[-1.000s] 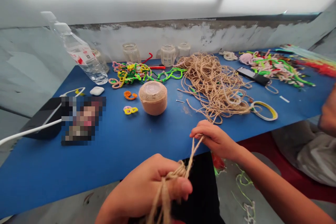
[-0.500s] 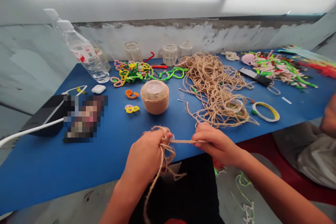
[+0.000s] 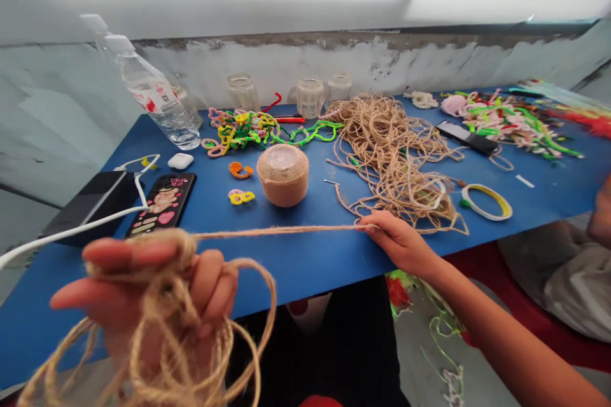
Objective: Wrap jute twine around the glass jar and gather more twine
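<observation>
Loops of jute twine are wound about the fingers of my left hand, which is raised near the camera at the lower left. Some fingers curl over the bundle, and loose loops hang below. A taut strand runs across to my right hand, whose thumb and fingers pinch it above the table's front edge. Beyond that strand stands a twine-wrapped jar, its clear end facing up. A big tangled heap of jute twine lies just behind my right hand.
On the blue table are a phone, a black box with a white cable, pipe-cleaner pieces and a tape roll. Bottles and glass jars stand at the back. A person's sleeve shows at right.
My left hand has moved left and nearer the camera with the twine bundle. The strand between my hands is much longer. My right hand has shifted slightly up and right.
</observation>
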Demonstrator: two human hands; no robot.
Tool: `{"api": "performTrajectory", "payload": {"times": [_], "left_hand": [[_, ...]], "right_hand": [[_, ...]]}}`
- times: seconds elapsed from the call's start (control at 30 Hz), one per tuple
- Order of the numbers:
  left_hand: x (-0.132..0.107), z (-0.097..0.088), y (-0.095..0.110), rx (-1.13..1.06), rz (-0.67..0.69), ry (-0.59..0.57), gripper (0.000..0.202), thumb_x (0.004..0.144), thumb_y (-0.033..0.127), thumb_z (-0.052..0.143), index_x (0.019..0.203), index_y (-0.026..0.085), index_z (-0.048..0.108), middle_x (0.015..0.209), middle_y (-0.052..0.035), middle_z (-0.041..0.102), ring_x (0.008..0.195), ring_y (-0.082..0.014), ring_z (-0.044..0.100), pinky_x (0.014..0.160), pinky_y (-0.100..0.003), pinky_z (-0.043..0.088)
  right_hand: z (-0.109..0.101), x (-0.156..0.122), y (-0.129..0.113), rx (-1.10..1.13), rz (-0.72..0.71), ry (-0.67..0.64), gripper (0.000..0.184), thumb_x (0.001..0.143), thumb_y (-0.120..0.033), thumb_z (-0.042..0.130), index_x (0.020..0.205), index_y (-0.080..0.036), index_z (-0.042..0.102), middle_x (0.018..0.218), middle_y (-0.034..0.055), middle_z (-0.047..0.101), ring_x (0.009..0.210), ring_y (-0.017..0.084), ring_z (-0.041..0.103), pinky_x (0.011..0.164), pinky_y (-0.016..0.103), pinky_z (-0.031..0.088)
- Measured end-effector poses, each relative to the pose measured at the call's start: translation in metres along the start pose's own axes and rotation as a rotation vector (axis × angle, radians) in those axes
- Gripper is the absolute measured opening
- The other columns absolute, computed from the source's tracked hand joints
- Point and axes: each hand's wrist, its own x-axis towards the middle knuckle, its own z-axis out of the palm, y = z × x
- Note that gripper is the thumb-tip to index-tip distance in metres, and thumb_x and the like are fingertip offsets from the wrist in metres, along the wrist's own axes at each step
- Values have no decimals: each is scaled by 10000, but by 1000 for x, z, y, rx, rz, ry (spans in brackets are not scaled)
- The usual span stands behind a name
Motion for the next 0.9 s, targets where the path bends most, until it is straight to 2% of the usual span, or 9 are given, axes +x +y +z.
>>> {"api": "performTrajectory", "payload": {"times": [0.07,0.13,0.23,0.37,0.5,0.63,0.73,0.8,0.9], "left_hand": [[7,6,-1,-47,103,182,269,927,610,535,1168,570,648,1307,158,675,508,-41,410,403,-168,349],[14,8,-8,298,135,280,343,879,517,670,1197,396,711,1354,60,674,784,-97,637,705,-219,567],[20,8,-19,768,33,39,411,930,500,570,1281,317,682,1384,1,663,1187,-211,656,1106,-377,495],[19,18,-15,1106,-326,-400,407,983,427,379,1129,265,723,1100,-55,768,1050,-248,704,916,-366,529],[8,33,-8,885,-479,-788,636,977,638,281,817,170,680,699,-24,657,623,-120,560,594,-212,403],[-9,41,-13,418,-647,-1200,812,819,872,350,769,137,692,606,1,546,561,-88,487,534,-183,363],[-18,45,-15,23,-636,-1439,808,740,895,473,796,136,743,618,-18,578,599,-98,504,572,-190,408],[-20,47,-13,-147,-560,-1391,724,799,804,538,947,138,782,718,-51,664,675,-116,563,641,-194,463],[-16,50,-10,-44,-396,-925,555,927,618,525,1234,198,720,1073,-92,751,915,-167,683,896,-262,554]], "right_hand": [[-2,-1,-6,14,-54,-38,153,1013,-263,498,1029,-265,651,923,-32,680,873,52,604,822,172,462],[-4,-1,-14,46,-137,-78,142,1010,-236,497,1039,-260,634,883,-32,660,844,53,573,807,175,453],[-8,0,-24,121,-218,-92,141,1010,-216,488,1052,-252,617,870,-23,652,840,63,562,801,191,460],[-11,5,-27,177,-190,72,164,1007,-226,493,1059,-256,645,899,-9,680,859,71,613,812,202,496],[-9,15,-24,180,-46,189,201,1006,-304,506,1014,-234,695,931,10,716,839,75,660,752,191,511],[0,24,-21,174,47,185,288,1004,-397,497,989,-207,712,888,21,719,765,77,645,703,194,505],[11,26,-19,93,29,76,291,1009,-372,481,1004,-209,723,913,32,728,822,94,656,763,221,507],[16,24,-19,36,-14,-16,300,1017,-353,463,1018,-207,725,935,44,739,870,109,667,808,246,507],[18,19,-23,2,-87,-120,348,1031,-382,430,1000,-193,720,907,48,741,857,111,664,809,256,498]]}}
